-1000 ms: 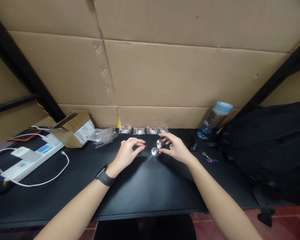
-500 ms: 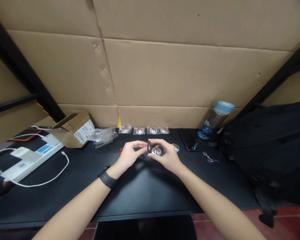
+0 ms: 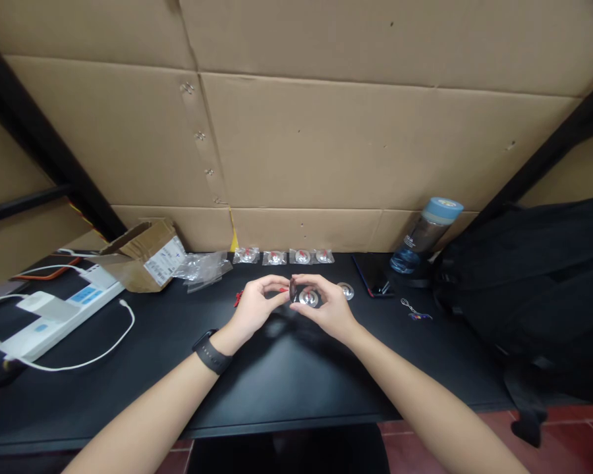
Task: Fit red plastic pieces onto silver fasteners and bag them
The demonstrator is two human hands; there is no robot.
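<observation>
My right hand [image 3: 332,306] holds a small metal disc that looks like a finger cymbal [image 3: 292,290], on edge between thumb and fingers. My left hand [image 3: 257,303], with a dark watch on its wrist, is closed in a pinch on a bit of red cord [image 3: 283,289] at the disc's left face. A second domed cymbal [image 3: 308,298] shows behind the right hand's fingers, and another cymbal [image 3: 346,291] lies flat just right of that hand. More red cord [image 3: 238,299] shows at the left hand's outer side, partly hidden.
Several bagged cymbals [image 3: 275,257] line the cardboard wall. Left are clear plastic bags [image 3: 205,268], an open carton [image 3: 145,257] and a white power strip [image 3: 64,316] with cables. Right are a phone [image 3: 373,275], a bottle [image 3: 425,237], a keychain [image 3: 415,313] and a black backpack [image 3: 534,289].
The held cymbal has shifted very slightly left and turned more edge-on between the fingers. Both hands otherwise stay in place; the view has moved a little.
</observation>
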